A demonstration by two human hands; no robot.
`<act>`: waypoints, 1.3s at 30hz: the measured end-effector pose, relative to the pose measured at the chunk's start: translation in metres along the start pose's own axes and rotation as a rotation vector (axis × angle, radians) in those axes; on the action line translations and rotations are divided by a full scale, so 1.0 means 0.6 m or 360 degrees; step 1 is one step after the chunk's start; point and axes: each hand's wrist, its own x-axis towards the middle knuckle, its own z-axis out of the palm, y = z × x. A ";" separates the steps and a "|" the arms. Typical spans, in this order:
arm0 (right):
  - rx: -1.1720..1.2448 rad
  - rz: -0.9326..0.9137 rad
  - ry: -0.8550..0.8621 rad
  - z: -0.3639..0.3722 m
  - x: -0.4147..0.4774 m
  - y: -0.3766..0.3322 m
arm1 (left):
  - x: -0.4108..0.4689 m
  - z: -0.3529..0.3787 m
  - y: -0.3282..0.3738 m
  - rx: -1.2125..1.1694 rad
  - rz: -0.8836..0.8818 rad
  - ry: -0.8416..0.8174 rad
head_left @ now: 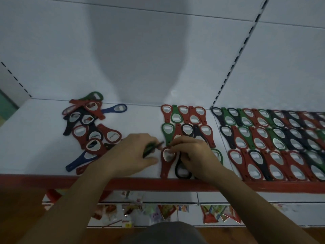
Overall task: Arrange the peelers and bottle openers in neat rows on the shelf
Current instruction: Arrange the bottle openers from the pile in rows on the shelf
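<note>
**Step in hand:** building the 3rd (near) row of the centre block (184,120) on the shelf (140,120).

**Left hand** (130,154): fingers curled round a green opener (151,148), held just left of the block. Appears clear of the surface, not confirmed.

**Right hand** (195,155): fingers bent, tips pinching the head rim of a red opener (166,162). The opener lies flat at the block's near-left corner, handle toward the red front lip (52,180). A black opener (181,171) sits just right of it, partly under the palm.

**Elsewhere:** the loose pile (88,127) at left is unsorted, mixed red/black/blue/green. The right bay rows (272,141) are 3 deep and look complete. No peelers id'd in view.

**Assessment:** part done, pile outstanding.

**Next move (judgement):**
- Square the red opener with the col. above it.
- Lay the green opener beside it, reversed if the head-to-handle nesting is kept.
- Set it down flat so neighbours aren't nudged.
- Risk: near-row handles sit close to the lip.
</note>
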 end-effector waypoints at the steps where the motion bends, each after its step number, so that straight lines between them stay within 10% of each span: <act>1: 0.0015 0.0030 0.0023 -0.002 -0.004 0.002 | 0.000 0.005 0.002 0.0154 0.0097 -0.0080; 13: -0.0260 0.0979 0.0475 -0.011 -0.069 0.039 | 0.009 0.044 0.016 0.0440 0.0178 -0.0221; 26: -0.0073 0.1043 0.0475 -0.013 -0.077 0.047 | 0.019 0.057 0.045 0.0090 0.0003 -0.0070; 30: 0.0092 0.0741 0.0646 -0.032 -0.055 0.028 | 0.038 0.039 0.068 -0.0812 -0.0370 0.0342; 34: 0.0938 0.0616 0.0152 -0.040 0.008 -0.005 | 0.075 0.036 0.104 -0.2110 -0.0739 0.0636; 39: 0.0802 0.0724 0.0221 -0.016 0.069 -0.008 | 0.101 0.039 0.094 -0.2656 -0.0749 0.0579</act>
